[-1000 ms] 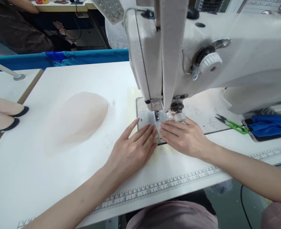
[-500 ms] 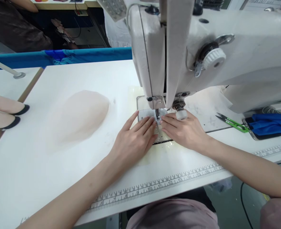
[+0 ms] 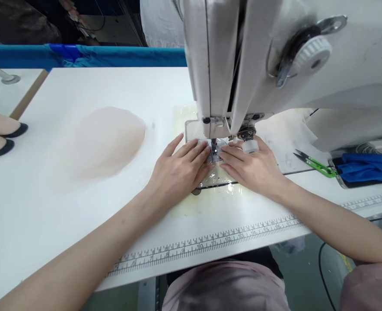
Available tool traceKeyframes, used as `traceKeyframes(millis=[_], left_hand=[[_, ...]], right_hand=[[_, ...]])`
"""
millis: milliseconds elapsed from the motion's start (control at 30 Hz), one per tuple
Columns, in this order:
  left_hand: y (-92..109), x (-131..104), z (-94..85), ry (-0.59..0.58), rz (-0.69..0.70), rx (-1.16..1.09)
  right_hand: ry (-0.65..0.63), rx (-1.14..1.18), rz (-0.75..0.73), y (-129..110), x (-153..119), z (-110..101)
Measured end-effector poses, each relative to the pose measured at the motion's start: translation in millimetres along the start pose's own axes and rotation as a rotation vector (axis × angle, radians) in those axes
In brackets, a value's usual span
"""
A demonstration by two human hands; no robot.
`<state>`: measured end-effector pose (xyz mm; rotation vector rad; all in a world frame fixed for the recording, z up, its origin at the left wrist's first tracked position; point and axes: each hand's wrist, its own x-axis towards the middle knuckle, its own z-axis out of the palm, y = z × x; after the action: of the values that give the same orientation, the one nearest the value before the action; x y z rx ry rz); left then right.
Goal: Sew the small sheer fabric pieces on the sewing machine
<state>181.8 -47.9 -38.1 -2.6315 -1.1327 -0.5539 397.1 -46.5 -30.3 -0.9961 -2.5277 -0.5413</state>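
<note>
My left hand [image 3: 180,169] lies flat, palm down, left of the sewing machine's presser foot [image 3: 214,149], its fingers stretched over the metal needle plate [image 3: 191,126]. On the other side, my right hand [image 3: 252,166] rests with straight fingers close to the foot, partly behind a white knob [image 3: 249,146]. Any cloth under the fingertips is too thin or too well covered to make out. A sheer, pale beige piece of fabric [image 3: 109,138] lies on the white table [image 3: 81,224] to the left. More pale sheer fabric [image 3: 291,129] shows under the machine arm.
The sewing machine head [image 3: 223,65] stands over the hands. Green thread snips [image 3: 316,164] and a blue cloth [image 3: 369,167] on a dark phone-like object lie to the right. A printed ruler [image 3: 191,247] runs along the front edge. Two black-tipped beige forms [image 3: 3,129] jut in at left.
The view has moved closer and lower over the machine. My left hand has shifted slightly left of the foot, uncovering a dark rounded notch at the plate's front edge. Both hands stay flat.
</note>
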Motion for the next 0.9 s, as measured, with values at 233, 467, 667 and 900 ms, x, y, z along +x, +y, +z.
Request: traceKeyframes(millis=[233, 467, 667, 900], left_hand=[[9.8, -2.8, -12.8, -0.045, -0.137, 0.091], [37.2, -13.2, -36.9, 0.138, 0.573, -0.200], [20.8, -11.3, -40.7, 0.038, -0.101, 0.030], [13.4, -5.2, -39.9, -0.293, -0.436, -0.165]], right_hand=[[0.056, 0.016, 0.005, 2.3, -1.5, -8.1], [-0.021, 0.390, -0.233, -9.3, -2.0, -14.2], [0.175, 0.466, -0.192, -3.6, -4.4, -13.0], [0.307, 0.666, 0.250, -0.7, -3.8, -23.3]])
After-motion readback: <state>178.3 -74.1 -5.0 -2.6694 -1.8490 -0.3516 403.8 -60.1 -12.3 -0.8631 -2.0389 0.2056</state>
